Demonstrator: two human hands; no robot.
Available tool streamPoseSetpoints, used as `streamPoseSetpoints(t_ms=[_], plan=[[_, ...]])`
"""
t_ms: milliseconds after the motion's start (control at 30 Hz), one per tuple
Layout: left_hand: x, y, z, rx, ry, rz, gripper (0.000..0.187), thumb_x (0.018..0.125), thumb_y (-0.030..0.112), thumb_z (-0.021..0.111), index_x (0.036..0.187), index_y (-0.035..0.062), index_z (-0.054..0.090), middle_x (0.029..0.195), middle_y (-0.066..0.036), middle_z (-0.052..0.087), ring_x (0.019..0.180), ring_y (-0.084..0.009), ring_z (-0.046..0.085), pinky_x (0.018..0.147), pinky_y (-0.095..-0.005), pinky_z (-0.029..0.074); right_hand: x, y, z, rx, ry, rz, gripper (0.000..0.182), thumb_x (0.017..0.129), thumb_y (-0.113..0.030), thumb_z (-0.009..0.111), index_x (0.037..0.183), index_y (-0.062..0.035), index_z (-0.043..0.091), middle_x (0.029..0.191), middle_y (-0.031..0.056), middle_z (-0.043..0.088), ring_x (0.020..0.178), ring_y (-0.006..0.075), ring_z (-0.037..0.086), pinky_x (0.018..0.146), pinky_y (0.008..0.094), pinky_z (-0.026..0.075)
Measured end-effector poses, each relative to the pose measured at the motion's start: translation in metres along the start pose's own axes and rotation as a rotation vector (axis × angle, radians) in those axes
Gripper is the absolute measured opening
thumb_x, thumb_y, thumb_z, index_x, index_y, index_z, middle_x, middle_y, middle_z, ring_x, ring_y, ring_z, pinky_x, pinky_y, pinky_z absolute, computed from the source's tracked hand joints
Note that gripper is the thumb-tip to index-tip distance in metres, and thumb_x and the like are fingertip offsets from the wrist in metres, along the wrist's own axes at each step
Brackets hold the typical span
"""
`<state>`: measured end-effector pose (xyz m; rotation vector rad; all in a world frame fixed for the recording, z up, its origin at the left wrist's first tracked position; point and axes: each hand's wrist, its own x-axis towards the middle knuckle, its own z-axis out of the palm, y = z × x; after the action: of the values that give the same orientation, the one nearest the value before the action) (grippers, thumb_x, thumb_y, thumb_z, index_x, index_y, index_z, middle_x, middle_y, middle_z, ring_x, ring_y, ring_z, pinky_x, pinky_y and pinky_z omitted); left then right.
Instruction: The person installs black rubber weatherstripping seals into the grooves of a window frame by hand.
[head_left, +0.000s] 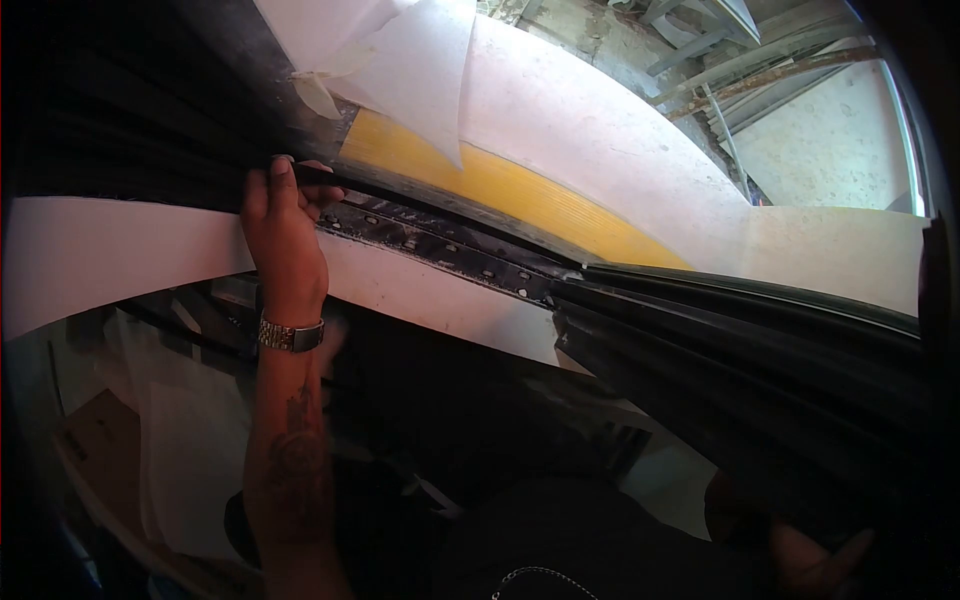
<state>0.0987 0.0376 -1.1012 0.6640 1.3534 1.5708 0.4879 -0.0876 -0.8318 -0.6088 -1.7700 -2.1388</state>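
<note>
My left hand [285, 215], with a metal watch [291, 335] on its wrist, is closed with its fingertips pinched on the edge of a long thin black strip [450, 215]. Just below that strip runs a dark slotted rail [440, 250] with a row of small holes. Long black folded material [740, 350] spreads from the rail to the right edge. In deep shadow at the lower right, beneath this material, part of my right hand [815, 560] shows. Its grip is too dark to make out.
A white board [130, 245] lies under the rail. Beyond it are a yellow ribbed band [500, 190], a hanging translucent white sheet [410, 70] and a pale surface [600, 110]. A cardboard box [105, 450] is at lower left. Boards and frames [770, 80] lie at upper right.
</note>
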Motion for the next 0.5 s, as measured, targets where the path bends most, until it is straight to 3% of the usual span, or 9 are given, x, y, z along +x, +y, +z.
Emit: streamPoseSetpoints(t_ms=[500], plan=[[-0.008, -0.001, 0.010, 0.039, 0.090, 0.040, 0.021, 0.108, 0.023, 0.051, 0.107, 0.0025, 0.052, 0.093, -0.012, 0.066, 0.070, -0.0176, 0.063, 0.069, -0.0308, 0.055, 0.005, -0.008, 0.003, 0.046, 0.017, 0.053, 0.043, 0.104, -0.049, 0.050, 0.082, -0.0128, 0.060, 0.090, 0.0018, 0.039, 0.083, 0.0185, 0.041, 0.080, 0.0378, 0.033]])
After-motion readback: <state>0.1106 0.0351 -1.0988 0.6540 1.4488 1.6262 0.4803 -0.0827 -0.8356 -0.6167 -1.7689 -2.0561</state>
